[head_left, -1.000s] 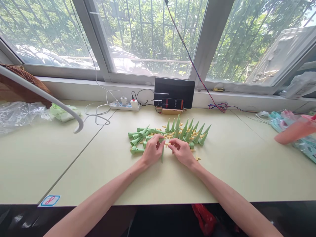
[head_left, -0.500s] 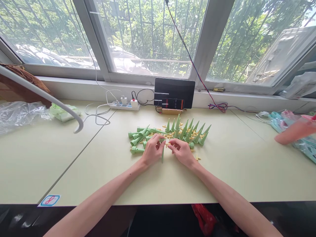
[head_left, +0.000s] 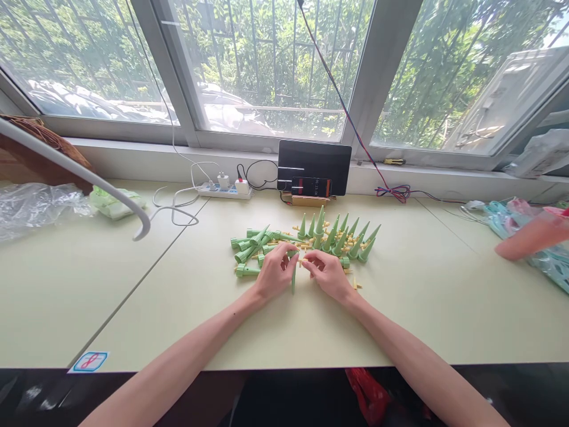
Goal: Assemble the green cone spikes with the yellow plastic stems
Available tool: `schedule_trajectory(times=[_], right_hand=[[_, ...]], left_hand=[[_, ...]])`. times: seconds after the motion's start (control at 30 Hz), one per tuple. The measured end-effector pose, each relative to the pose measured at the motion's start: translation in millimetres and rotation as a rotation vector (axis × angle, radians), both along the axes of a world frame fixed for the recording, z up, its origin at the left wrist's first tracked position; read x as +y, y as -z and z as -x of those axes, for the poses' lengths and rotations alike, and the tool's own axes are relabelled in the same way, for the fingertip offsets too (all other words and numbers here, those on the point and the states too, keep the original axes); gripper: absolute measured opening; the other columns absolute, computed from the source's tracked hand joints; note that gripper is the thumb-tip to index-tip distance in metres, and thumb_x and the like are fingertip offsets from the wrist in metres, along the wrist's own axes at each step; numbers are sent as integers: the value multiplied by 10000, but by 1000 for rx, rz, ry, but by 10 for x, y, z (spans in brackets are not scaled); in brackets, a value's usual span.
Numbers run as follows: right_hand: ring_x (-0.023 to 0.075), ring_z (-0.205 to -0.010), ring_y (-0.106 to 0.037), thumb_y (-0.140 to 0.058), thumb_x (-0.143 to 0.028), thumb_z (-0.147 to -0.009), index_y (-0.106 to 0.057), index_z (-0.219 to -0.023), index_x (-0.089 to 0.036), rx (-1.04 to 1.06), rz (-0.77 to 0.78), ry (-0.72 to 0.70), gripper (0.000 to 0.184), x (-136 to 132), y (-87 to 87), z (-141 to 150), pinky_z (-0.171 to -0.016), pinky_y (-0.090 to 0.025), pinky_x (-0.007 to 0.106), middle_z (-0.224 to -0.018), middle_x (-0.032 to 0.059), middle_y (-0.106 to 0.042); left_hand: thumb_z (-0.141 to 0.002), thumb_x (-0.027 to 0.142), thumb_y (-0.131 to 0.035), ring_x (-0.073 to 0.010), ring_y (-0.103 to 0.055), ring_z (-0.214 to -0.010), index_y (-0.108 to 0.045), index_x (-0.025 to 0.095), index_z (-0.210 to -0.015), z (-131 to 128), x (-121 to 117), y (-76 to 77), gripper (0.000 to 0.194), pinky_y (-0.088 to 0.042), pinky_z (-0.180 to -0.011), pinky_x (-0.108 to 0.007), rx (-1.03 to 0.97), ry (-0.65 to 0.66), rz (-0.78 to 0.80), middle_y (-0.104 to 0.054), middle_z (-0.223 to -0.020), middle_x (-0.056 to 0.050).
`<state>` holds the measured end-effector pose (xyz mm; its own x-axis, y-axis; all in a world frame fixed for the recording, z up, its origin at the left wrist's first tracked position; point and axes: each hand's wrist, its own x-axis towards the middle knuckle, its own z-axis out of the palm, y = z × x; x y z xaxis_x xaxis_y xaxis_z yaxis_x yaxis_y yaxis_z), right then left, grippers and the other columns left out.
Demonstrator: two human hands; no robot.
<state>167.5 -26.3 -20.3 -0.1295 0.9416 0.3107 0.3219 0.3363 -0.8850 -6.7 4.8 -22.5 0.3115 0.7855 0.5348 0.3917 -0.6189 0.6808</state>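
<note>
My left hand (head_left: 274,271) is closed round a green plastic cone spike (head_left: 293,279) whose tip points toward me. My right hand (head_left: 328,273) pinches a small yellow plastic piece (head_left: 303,260) right at the spike's wide end. Just behind the hands lie several green cones on their sides (head_left: 249,246) at the left. Several more green cones stand upright (head_left: 338,236) at the right. Small yellow pieces (head_left: 355,284) are scattered among them on the pale green table (head_left: 400,308).
A dark tablet (head_left: 313,167) with a phone (head_left: 311,187) leans at the window sill, a power strip (head_left: 224,190) with cables to its left. A clear plastic bag (head_left: 35,204) lies far left. Another person's arm (head_left: 531,237) and coloured items sit at the right edge.
</note>
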Motion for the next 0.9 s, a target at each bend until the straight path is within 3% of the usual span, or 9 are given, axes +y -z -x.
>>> schedule_trajectory(times=[0.43, 0.9], right_hand=[[145, -581, -562, -541, -408, -933, -612, -803, -190, -46, 7, 21, 264, -18, -41, 5, -556, -464, 268, -720, 15, -614], [161, -612, -604, -604, -420, -894, -615, -895, -202, 5, 25, 22, 219, -13, -11, -9, -573, -499, 288, -817, 34, -651]], left_hand=[[-925, 242, -536, -76, -517, -564, -572, 185, -982, -12, -6, 2, 89, -479, -552, -224, -14, 4, -1, -628, -918, -22], [-931, 249, -524, -90, -545, -582, -574, 186, -980, -8, 13, 18, 94, -486, -554, -229, -16, 4, 15, -637, -900, -24]])
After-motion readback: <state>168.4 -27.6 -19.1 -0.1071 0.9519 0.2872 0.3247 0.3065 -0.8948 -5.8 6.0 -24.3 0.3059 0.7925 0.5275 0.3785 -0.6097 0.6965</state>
